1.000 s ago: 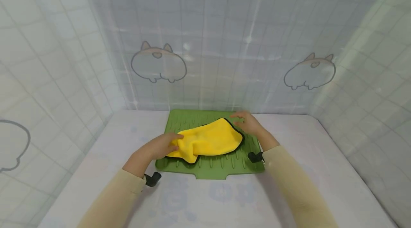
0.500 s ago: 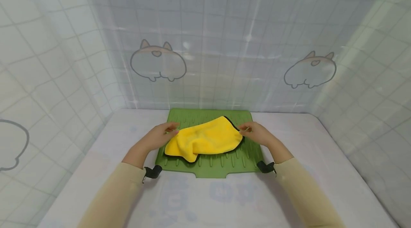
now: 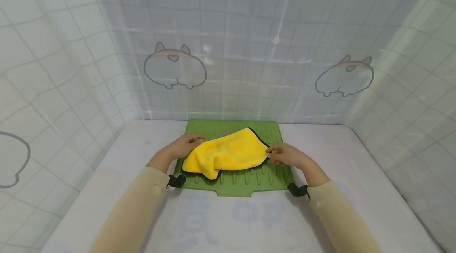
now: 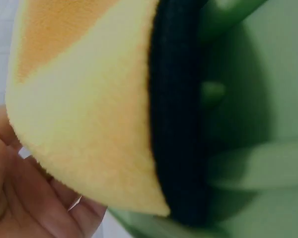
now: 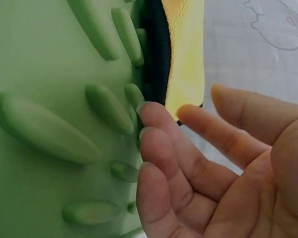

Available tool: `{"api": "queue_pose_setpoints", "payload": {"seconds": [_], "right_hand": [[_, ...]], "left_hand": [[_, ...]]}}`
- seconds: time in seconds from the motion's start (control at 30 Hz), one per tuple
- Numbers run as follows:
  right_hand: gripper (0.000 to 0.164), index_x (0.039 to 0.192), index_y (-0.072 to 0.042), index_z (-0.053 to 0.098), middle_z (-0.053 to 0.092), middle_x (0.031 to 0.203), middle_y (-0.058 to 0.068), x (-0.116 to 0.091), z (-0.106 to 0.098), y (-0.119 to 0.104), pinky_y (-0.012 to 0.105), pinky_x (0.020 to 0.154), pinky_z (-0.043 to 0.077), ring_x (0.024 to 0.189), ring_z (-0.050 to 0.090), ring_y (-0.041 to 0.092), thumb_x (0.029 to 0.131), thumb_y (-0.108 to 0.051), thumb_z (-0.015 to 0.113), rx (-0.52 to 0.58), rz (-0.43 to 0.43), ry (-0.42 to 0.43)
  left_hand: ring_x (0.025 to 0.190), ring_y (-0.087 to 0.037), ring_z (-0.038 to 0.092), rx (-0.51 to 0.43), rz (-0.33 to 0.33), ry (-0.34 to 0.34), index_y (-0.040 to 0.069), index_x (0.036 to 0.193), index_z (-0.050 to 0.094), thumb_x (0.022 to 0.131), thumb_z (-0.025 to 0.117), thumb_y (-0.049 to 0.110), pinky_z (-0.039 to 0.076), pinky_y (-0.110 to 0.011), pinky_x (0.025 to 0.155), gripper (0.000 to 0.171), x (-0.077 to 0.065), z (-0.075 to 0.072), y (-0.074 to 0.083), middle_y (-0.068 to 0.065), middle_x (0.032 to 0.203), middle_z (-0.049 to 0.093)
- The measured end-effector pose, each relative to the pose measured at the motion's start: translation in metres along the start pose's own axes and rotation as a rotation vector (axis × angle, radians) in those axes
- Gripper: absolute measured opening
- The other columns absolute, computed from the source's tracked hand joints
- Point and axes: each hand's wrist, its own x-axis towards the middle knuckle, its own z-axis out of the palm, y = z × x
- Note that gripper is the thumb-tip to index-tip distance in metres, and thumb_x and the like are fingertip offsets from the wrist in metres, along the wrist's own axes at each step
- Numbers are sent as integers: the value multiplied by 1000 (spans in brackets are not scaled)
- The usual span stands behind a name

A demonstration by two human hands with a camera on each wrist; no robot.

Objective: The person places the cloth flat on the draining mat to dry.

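Observation:
A yellow cloth (image 3: 231, 152) with a black border lies loosely folded on a green ridged mat (image 3: 234, 190). My left hand (image 3: 182, 146) is at the cloth's upper left edge, its fingers loosely bent. In the left wrist view the cloth's yellow pile and dark trim fill the middle, partly covering the fingers (image 4: 37, 193). My right hand (image 3: 288, 156) is beside the cloth's right end, fingertips right at its dark border. The right wrist view shows these fingers (image 5: 159, 153) relaxed over the mat's ridges, with thumb and index finger apart.
The mat rests on a white covered table (image 3: 242, 225) with faint print. Behind it stands a wall (image 3: 260, 82) with a tile pattern and cartoon drawings. Similar side walls (image 3: 46, 98) enclose the table left and right.
My left hand has moved from the cloth's lower left part up to its upper left edge. My right hand has come down along the right end. The cloth lies nearly the same.

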Motion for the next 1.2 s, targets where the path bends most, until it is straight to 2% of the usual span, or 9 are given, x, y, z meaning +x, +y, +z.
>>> {"api": "queue_pose_setpoints", "payload": {"seconds": [0.2,0.37,0.47,0.57,0.73,0.93,1.07,1.13,1.2], "right_hand": [[35,132,-4,63,71,102,9,4,7,1,33,70,52,83,62,22,101,-21,62,108,6,-12],[36,132,-7,63,68,109,9,8,15,3,36,77,55,90,63,22,100,-23,64,144,-6,-4],[38,134,-10,62,67,114,9,12,21,2,37,81,56,96,63,22,99,-25,66,167,-14,31],[37,130,-10,64,67,111,9,18,30,-1,36,77,56,94,64,21,97,-25,70,195,-19,105],[26,115,-6,68,65,96,10,25,42,-10,33,69,52,79,60,22,92,-17,75,226,-26,267],[14,107,-6,69,57,89,8,22,36,-18,39,75,55,81,55,22,93,-7,70,227,-12,425],[17,110,-2,67,54,92,10,17,21,-22,47,79,56,84,55,24,94,-1,65,239,-53,457],[19,113,-1,67,54,95,10,14,13,-25,50,80,56,84,56,25,95,-1,63,236,-62,460],[21,116,-1,66,55,98,10,11,4,-28,45,76,57,84,56,24,95,-3,62,252,-60,459]], "left_hand": [[142,-42,36,-43,9,-62,16,152,46,109,43,33,32,-59,113,46,0,4,2,-20,155,39],[142,-40,36,-82,37,-99,17,149,50,108,47,31,33,-57,113,44,1,8,3,-18,154,42],[141,-38,38,-104,45,-109,17,147,53,107,49,30,34,-55,113,42,1,10,5,-16,152,45],[141,-35,40,-123,44,-95,18,144,56,105,53,30,35,-52,113,41,2,12,5,-12,151,48],[135,-33,46,-107,32,-23,20,140,61,102,59,33,41,-50,109,40,3,14,5,-11,148,51],[124,-30,54,0,39,146,21,137,63,102,61,31,47,-46,100,37,-4,9,12,-9,143,56],[108,-29,57,26,52,246,19,136,64,102,61,28,51,-39,84,36,-13,4,21,-10,134,61],[107,-29,57,52,61,287,18,136,64,102,61,29,52,-39,81,36,-17,3,27,-10,132,61],[105,-29,56,85,68,327,17,137,63,102,60,30,51,-39,79,37,-22,3,34,-11,131,61]]}}
